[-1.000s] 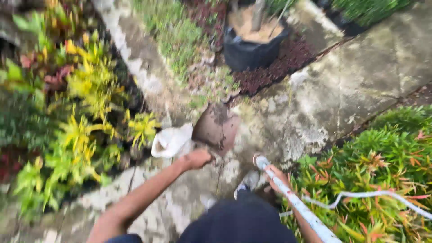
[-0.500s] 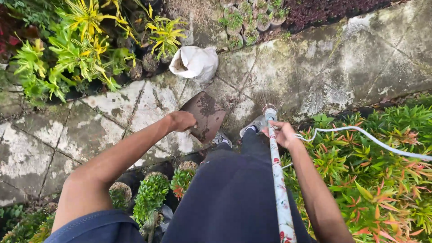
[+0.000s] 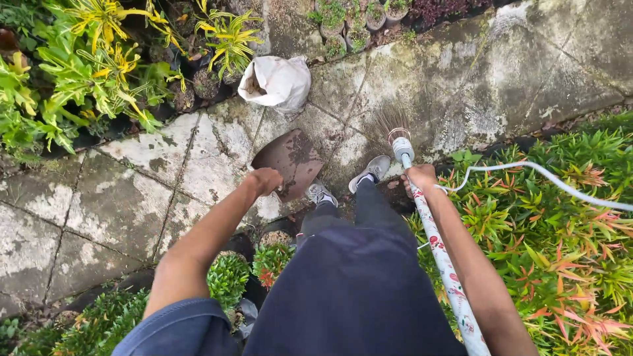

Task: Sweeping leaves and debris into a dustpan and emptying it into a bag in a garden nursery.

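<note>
My left hand [image 3: 264, 180] grips the near edge of a rusty brown metal dustpan [image 3: 290, 160], held just above the stone path. My right hand [image 3: 420, 180] is closed around the floral-patterned handle of a twig broom [image 3: 428, 224]; its bristle head [image 3: 393, 127] rests on the paving ahead of my grey shoes [image 3: 369, 171]. A white cord [image 3: 527, 175] trails from near my right hand over the plants to the right.
A white sack [image 3: 277, 82], open at the top, lies on the path beyond the dustpan. Yellow-green shrubs [image 3: 92, 72] line the left side; red-tipped green plants [image 3: 560, 237] fill the right. Small potted plants [image 3: 227, 280] stand by my left leg. The mossy stone paving [image 3: 112, 198] runs across.
The view has swung down and settled over the path. The dustpan and broom have stayed in my hands; the broom head has shifted slightly forward and the sack appears closer.
</note>
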